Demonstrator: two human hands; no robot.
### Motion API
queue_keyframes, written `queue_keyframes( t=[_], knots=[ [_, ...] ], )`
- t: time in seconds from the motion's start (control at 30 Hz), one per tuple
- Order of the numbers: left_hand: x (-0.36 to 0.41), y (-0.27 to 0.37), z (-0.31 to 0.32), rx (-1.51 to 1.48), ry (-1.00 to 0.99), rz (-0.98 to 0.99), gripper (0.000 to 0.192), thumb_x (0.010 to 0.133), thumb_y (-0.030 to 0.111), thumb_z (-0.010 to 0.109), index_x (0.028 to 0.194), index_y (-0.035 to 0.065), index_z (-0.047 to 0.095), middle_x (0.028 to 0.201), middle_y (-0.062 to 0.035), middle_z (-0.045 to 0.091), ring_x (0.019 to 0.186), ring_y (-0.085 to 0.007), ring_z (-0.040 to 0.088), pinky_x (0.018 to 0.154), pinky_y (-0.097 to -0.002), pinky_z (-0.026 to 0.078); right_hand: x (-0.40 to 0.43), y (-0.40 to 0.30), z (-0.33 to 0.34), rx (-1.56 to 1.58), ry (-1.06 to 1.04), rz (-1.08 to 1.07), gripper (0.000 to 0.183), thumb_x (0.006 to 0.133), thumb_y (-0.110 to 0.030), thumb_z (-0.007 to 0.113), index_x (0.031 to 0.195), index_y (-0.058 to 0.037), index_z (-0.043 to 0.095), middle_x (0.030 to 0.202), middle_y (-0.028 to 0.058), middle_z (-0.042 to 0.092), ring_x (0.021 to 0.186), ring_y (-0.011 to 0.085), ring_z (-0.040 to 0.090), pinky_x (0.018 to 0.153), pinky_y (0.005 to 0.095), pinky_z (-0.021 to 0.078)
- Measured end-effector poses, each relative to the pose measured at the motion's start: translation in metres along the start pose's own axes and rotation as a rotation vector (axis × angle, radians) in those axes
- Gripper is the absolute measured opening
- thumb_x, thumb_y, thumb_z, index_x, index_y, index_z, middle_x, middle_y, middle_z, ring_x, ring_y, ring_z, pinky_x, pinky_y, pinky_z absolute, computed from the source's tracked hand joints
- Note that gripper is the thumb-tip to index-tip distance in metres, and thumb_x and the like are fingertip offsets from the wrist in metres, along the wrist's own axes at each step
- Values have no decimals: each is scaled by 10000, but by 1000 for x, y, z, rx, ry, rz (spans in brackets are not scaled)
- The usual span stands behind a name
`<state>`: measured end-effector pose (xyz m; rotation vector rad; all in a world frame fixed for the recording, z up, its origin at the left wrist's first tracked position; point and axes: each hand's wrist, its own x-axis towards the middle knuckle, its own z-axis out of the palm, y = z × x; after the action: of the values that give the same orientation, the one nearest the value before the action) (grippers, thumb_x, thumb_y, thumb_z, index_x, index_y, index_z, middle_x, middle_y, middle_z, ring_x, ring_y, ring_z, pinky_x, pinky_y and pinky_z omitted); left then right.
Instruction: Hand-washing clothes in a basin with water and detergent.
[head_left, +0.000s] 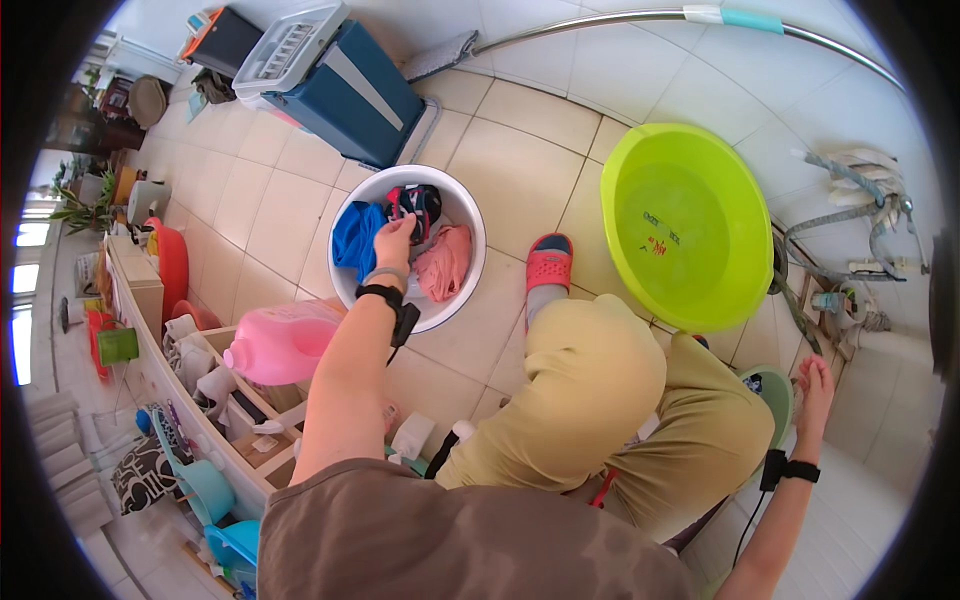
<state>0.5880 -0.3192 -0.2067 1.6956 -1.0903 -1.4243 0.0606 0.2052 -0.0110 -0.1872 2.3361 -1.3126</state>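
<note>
My left hand (394, 244) reaches into a white basin (480, 244), its fingertips pinched at the edge of a dark garment with red trim (416, 204). Blue cloth (358, 236) lies to the left of that hand, and a pink cloth (444, 262) to the right. Out at the far right is my right hand (814, 382), fingers bent and slightly apart, with nothing visible in it. Close beside it stands a pale green tub (784, 401), partly hidden by my knee, with some dark patterned cloth (754, 382) inside.
A lime-green basin (615, 225) holding clear water stands front right. A blue flat-mop bucket (352, 90) is beyond the white basin. A pink detergent jug (289, 341) stands by a shelf unit on the left. A hose (802, 315) and a mop pole (585, 21) run along the wall.
</note>
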Motion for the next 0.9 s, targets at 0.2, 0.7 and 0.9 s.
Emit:
queue_keyframes(
  t=[0.2, 0.7, 0.9],
  knots=[
    [-27, 95, -71, -84, 4, 83, 157, 774, 48, 635, 840, 128, 518, 758, 19, 541, 641, -92, 499, 547, -254, 383, -8, -48, 47, 29, -86, -141, 224, 942, -194, 503, 1111, -63, 571, 1009, 8, 610, 947, 115, 569, 820, 240, 436],
    [-198, 270, 131, -185, -1041, 375, 106, 793, 8, 625, 835, 90, 573, 790, 7, 594, 760, -87, 549, 699, -225, 418, -35, -176, 145, -29, -545, -351, 380, 950, -343, 451, 1172, -46, 532, 1060, 67, 608, 970, 159, 584, 834, 283, 453],
    [-216, 221, 255, 36, -1317, 247, 115, 791, -13, 623, 858, 75, 593, 829, 13, 596, 801, -89, 555, 747, -218, 440, 23, -144, 203, 117, -783, 59, 619, 916, -533, 414, 1332, -74, 389, 1139, 125, 560, 894, 232, 619, 744, 332, 516]
  ],
)
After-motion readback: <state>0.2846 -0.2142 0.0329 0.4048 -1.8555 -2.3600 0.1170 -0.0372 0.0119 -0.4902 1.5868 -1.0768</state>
